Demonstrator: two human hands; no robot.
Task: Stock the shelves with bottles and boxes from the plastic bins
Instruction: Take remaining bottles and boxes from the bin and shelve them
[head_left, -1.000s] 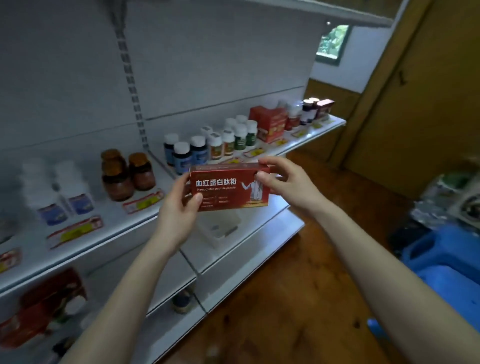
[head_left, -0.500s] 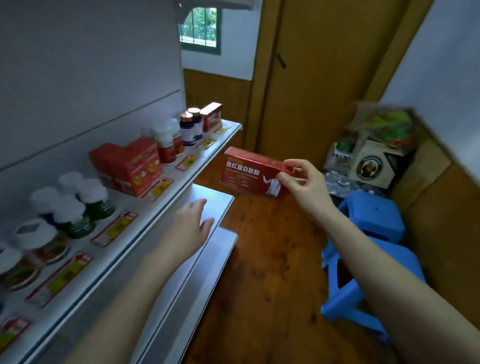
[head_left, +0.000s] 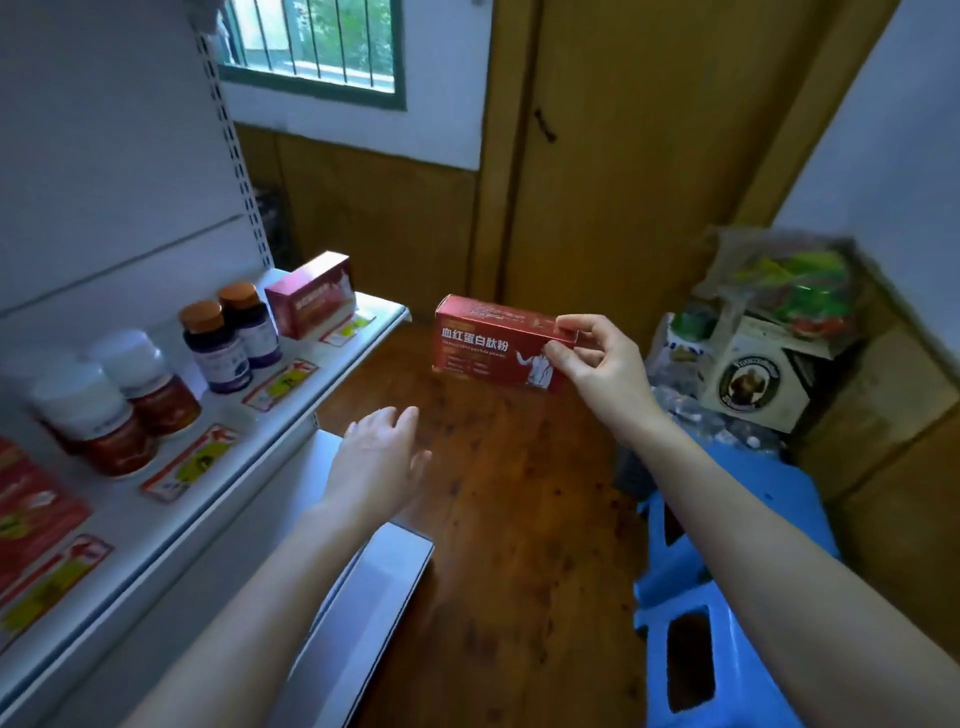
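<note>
My right hand (head_left: 602, 364) pinches the right end of a red box (head_left: 488, 343) with white Chinese lettering, held in the air just past the right end of the white shelf (head_left: 291, 405). My left hand (head_left: 376, 457) hangs below it with fingers relaxed and holds nothing. On the shelf stand a similar red box (head_left: 311, 293) at the far end, two dark bottles with orange caps (head_left: 228, 338) and white-capped brown bottles (head_left: 119, 405). More red packs (head_left: 31, 509) lie at the near left.
Lower white shelves (head_left: 374, 587) jut out under my left arm. Blue plastic stools (head_left: 727, 597) stand at the right on the wooden floor. A cardboard box and bagged goods (head_left: 769, 332) pile in the corner by a wooden door (head_left: 623, 156).
My left hand let go of the red box and dropped below it. My view swung right along the shelf, and my right hand carried the box toward the shelf's far end.
</note>
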